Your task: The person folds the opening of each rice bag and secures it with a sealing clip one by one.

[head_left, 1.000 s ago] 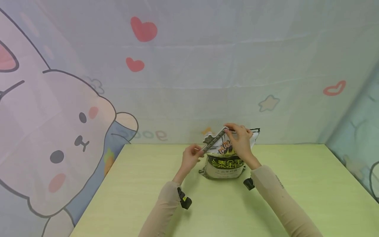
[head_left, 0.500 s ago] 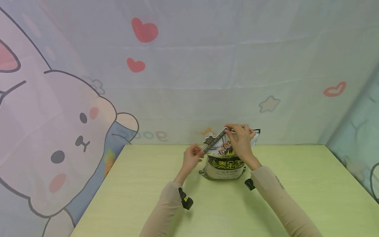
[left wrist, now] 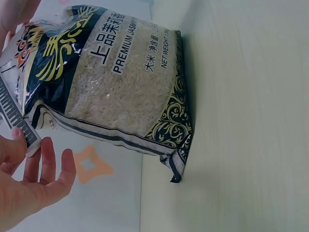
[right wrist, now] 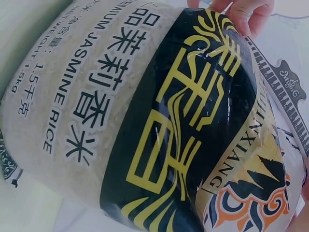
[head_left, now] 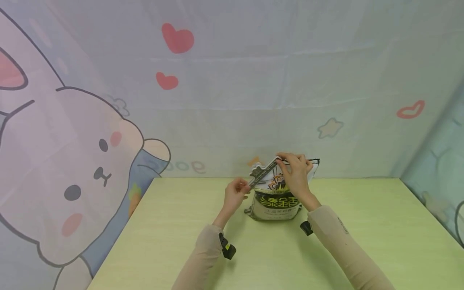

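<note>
A clear and dark-printed bag of jasmine rice (head_left: 277, 213) stands at the back of the table, its white top upright. Across that top, in front of it, slants a flat ruler-like strip (head_left: 264, 174) with a piano-key print and a raised "Music" crest (right wrist: 289, 79). My left hand (head_left: 235, 194) pinches the strip's lower end between thumb and fingers, the other fingers loosely bent, as the left wrist view shows. My right hand (head_left: 297, 177) pinches the upper end, its palm covering part of the bag's top. The fingertips of the left hand (right wrist: 246, 12) appear at the top of the right wrist view.
The pale green-yellow table (head_left: 174, 225) reaches back to a cloth backdrop (head_left: 232, 88) with a printed rabbit, hearts and a star. The bag stands close to the table's back edge. Black wrist cameras (head_left: 228, 250) hang under both beige sleeves (head_left: 344, 245).
</note>
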Motion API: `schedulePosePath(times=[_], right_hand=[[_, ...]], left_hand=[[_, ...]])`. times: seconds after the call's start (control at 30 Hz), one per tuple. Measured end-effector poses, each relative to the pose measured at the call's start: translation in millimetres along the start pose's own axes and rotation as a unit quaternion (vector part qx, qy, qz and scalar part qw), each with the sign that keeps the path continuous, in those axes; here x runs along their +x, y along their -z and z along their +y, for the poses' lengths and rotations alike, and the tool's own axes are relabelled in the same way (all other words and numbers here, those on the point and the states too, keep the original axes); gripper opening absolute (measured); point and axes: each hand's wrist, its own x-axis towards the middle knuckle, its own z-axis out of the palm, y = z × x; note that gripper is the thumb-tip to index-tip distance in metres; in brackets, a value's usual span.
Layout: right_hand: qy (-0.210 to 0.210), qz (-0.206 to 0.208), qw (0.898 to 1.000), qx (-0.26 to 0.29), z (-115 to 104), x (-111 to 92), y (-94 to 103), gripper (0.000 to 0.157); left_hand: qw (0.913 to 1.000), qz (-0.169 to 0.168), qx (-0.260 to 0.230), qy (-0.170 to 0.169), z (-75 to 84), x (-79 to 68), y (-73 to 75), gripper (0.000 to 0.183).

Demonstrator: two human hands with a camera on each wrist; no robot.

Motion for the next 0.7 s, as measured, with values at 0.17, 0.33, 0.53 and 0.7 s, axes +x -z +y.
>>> schedulePosePath(times=[0.17,0.33,0.53,0.7], right_hand=[[0.006,-0.001,1.000,-0.002,3,-4,0.9,0.027],[0.018,0.003,1.000,-0.001,7,-8,3.1,0.033],[0.024,-0.014,1.000,-0.007,6,-13,10.1,0.037],[0.021,-0.038,0.999,-0.028,5,-19,17.1,0.041]], left_hand=[[0.9995,0.002,0.017,-0.026,-18.1,2.5,-1.2,0.018],[0.9988,0.008,0.031,-0.037,-28.0,3.5,-2.2,0.021],[0.9973,0.007,0.047,-0.056,-12.3,-6.4,0.6,0.023],[0.9920,0.014,0.089,-0.088,-24.5,-7.3,1.2,0.027]])
